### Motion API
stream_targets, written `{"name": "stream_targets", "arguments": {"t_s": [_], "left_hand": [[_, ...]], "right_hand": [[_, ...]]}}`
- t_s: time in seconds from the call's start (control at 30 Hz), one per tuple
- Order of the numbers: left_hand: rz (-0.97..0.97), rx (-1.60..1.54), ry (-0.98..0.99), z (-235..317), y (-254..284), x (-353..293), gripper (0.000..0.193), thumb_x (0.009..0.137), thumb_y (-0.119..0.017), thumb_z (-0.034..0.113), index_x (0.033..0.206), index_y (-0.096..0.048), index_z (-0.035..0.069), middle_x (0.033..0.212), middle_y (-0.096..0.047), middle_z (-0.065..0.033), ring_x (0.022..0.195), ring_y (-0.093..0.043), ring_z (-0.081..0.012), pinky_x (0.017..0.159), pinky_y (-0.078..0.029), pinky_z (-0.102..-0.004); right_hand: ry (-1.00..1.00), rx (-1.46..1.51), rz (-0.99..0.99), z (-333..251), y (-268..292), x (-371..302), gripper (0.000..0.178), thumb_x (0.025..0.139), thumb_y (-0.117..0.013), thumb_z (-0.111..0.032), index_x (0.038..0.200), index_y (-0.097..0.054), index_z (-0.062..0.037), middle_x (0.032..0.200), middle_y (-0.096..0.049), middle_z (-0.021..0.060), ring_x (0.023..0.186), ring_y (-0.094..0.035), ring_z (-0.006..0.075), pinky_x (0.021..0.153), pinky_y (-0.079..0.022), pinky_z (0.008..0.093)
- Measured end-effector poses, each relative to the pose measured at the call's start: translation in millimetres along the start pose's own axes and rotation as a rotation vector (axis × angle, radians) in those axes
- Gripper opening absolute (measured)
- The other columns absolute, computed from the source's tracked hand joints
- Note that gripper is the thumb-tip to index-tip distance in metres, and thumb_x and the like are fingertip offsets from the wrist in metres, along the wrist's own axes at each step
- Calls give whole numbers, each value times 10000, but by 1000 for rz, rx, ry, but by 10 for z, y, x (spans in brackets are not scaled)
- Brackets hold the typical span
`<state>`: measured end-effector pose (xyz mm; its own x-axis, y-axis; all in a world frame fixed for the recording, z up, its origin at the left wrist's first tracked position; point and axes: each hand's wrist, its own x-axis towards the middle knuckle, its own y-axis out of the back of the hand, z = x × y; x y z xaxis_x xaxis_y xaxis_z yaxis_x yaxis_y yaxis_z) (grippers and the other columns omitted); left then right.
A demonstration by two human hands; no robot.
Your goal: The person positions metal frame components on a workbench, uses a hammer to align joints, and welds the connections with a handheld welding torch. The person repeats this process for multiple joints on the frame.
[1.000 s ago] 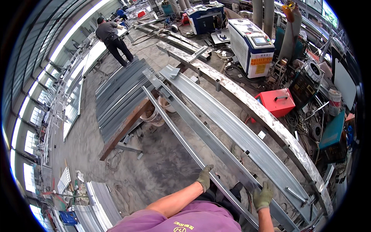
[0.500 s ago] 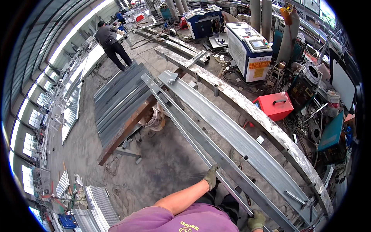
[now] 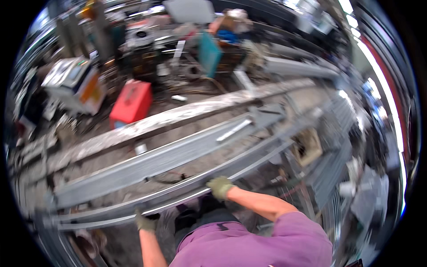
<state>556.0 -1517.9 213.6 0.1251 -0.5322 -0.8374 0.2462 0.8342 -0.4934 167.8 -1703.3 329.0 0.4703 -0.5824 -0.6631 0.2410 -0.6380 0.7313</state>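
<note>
Both my hands wear olive-green work gloves. My left hand (image 3: pixel 145 221) is closed at the near edge of a long, thin metal bar (image 3: pixel 258 165), left of my legs; motion blur softens its fingers. My right hand (image 3: pixel 219 187) is wrapped round the same bar farther right. Just beyond the bar and alongside it runs a long grey steel beam (image 3: pixel 167 194). Past that lies a wide galvanised steel channel (image 3: pixel 133 171), with a short bright metal piece (image 3: pixel 234 130) on its right part.
A long, white-streaked beam (image 3: pixel 178 118) crosses behind the channel. Beyond it stand a red box (image 3: pixel 131 102), a white machine cabinet (image 3: pixel 71 84) and a teal panel (image 3: pixel 209 54) amid clutter. On the right are a cream container (image 3: pixel 308 146) and ribbed metal sheets (image 3: pixel 331 173).
My view has swung to the right, so the beams now run across it and the person at the far left is out of sight. Both hands stay on the thin bar.
</note>
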Motion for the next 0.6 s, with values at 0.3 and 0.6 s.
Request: {"name": "stream_targets", "arguments": {"t_s": [0.3, 0.6], "left_hand": [[253, 217, 52, 366, 144, 326, 710, 946, -627, 769, 1407, -707, 235, 1451, -715, -64, 1281, -646, -335, 1067, -498, -582], [279, 290, 73, 258, 346, 532, 717, 998, -538, 787, 1494, -643, 279, 1541, -641, -114, 1362, -577, -429, 1187, -346, -733]], "right_hand": [[-87, 22, 157, -166, -328, 152, 294, 943, -662, -182, 1208, -779, -139, 1238, -783, 113, 1201, -742, 327, 1018, -527, 498], [-111, 65, 120, -83, -261, 140, 279, 949, -686, -215, 1186, -812, -141, 1225, -809, 131, 1184, -762, 337, 1003, -562, 496]]}}
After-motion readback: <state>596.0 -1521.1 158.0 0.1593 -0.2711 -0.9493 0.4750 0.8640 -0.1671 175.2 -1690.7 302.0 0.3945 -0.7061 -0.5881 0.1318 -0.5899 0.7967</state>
